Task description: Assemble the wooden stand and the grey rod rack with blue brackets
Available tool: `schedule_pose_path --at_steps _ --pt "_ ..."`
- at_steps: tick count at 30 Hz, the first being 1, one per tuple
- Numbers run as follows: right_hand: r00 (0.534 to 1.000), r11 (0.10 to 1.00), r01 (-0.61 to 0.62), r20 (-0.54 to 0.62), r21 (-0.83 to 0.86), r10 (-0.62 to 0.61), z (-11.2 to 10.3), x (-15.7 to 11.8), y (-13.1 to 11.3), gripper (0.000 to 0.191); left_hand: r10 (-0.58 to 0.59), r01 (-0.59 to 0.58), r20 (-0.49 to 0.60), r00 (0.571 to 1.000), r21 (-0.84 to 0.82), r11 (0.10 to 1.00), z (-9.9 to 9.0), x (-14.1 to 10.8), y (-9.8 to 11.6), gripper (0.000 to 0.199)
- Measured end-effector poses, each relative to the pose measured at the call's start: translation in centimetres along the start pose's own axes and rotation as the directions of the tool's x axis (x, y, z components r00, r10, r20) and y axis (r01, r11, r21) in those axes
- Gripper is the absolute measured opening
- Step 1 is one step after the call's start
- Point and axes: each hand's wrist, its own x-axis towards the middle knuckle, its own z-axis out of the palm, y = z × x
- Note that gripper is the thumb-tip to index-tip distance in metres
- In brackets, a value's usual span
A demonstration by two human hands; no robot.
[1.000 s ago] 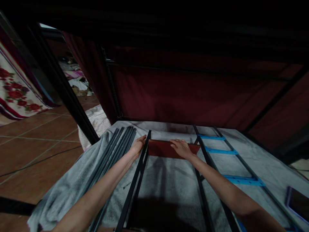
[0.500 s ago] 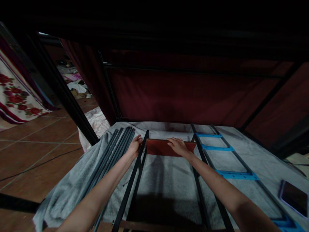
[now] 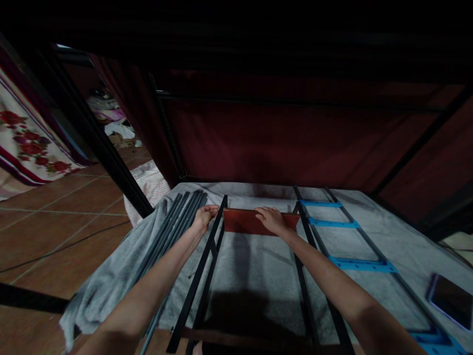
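Observation:
A reddish-brown board (image 3: 242,222) stands on edge between the two sides of a black metal frame (image 3: 199,271), near its far end. Over the board's top edge lies my right hand (image 3: 272,220), its fingers curled around it. My left hand (image 3: 204,217) is at the outer face of the frame's left side, level with the board's end. Its fingertips are pinched together against the metal; whatever is between them is too small to make out. Another brown board (image 3: 229,336) spans the frame's near end.
Grey metal tubes (image 3: 168,234) lie left of the frame on a grey blanket (image 3: 107,291). To the right are a rack with blue crossbars (image 3: 364,265) and a phone (image 3: 453,301). A black post (image 3: 107,153) rises at left, and dark red curtains (image 3: 288,143) hang behind.
My left hand's fingers have straightened and drawn together at the frame's side. My right hand stays on the board. The view has shifted slightly.

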Motion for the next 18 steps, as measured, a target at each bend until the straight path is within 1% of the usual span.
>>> schedule_pose_path --at_steps 3,5,7,9,13,15,18 --pt "1.000 1.000 0.020 -0.005 0.004 -0.020 -0.16 -0.02 0.00 0.033 -0.022 0.022 0.014 1.000 -0.012 1.000 -0.17 -0.27 0.03 0.020" --pt "1.000 1.000 0.024 -0.001 0.007 -0.024 -0.32 -0.06 -0.05 0.032 -0.034 0.034 0.001 0.999 -0.008 0.999 -0.21 -0.30 -0.20 0.018" --pt "1.000 1.000 0.017 0.006 0.002 -0.017 -0.46 -0.11 -0.10 0.032 -0.034 0.035 -0.022 0.999 0.007 0.999 -0.16 -0.22 -0.47 0.023" --pt "1.000 1.000 0.011 0.009 -0.004 -0.011 -0.55 -0.12 -0.14 0.032 -0.023 0.024 -0.034 0.999 0.023 0.999 -0.05 -0.11 -0.60 0.026" --pt "1.000 1.000 0.012 0.014 -0.004 -0.012 -0.53 -0.07 -0.10 0.032 0.016 -0.016 -0.014 1.000 0.041 0.999 0.12 -0.05 -0.26 0.020" --pt "1.000 1.000 0.010 0.019 0.001 -0.010 -0.47 -0.04 -0.05 0.031 0.024 -0.024 -0.008 1.000 0.045 0.999 0.13 -0.08 -0.04 0.023" --pt "1.000 1.000 0.009 0.016 0.008 -0.009 -0.40 -0.03 0.00 0.032 0.024 -0.022 -0.033 0.999 0.059 0.998 0.22 0.01 -0.01 0.027"
